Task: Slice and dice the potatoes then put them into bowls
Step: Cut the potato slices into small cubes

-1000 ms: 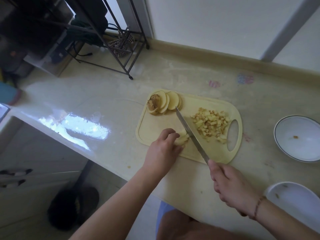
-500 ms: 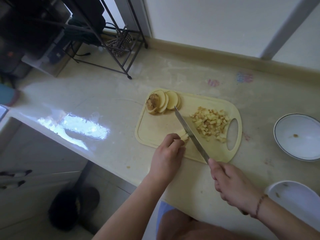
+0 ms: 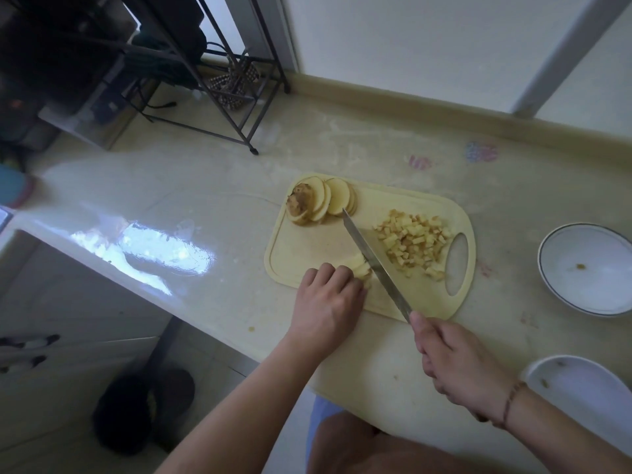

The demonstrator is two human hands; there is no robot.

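The left hand (image 3: pixel 326 302) pins pale, stacked potato slices (image 3: pixel 359 268) at the cream plastic cutting board's (image 3: pixel 307 248) near edge. The right hand (image 3: pixel 455 364) grips the long steel knife (image 3: pixel 372 260). Wet slices likely slide; hold their tops with fingertips curled.

A cutting board (image 3: pixel 307 248) lies on the counter (image 3: pixel 205 186); potato slices (image 3: pixel 321 201) sit at its far left corner; diced potato (image 3: pixel 413 242) lies at its right, beside the handle hole; a knife (image 3: pixel 374 265) crosses the board between them; two bowls (image 3: pixel 588 268) stand right of the board, one nearer (image 3: pixel 581 388); a wire rack (image 3: pixel 219 73) stands far left.
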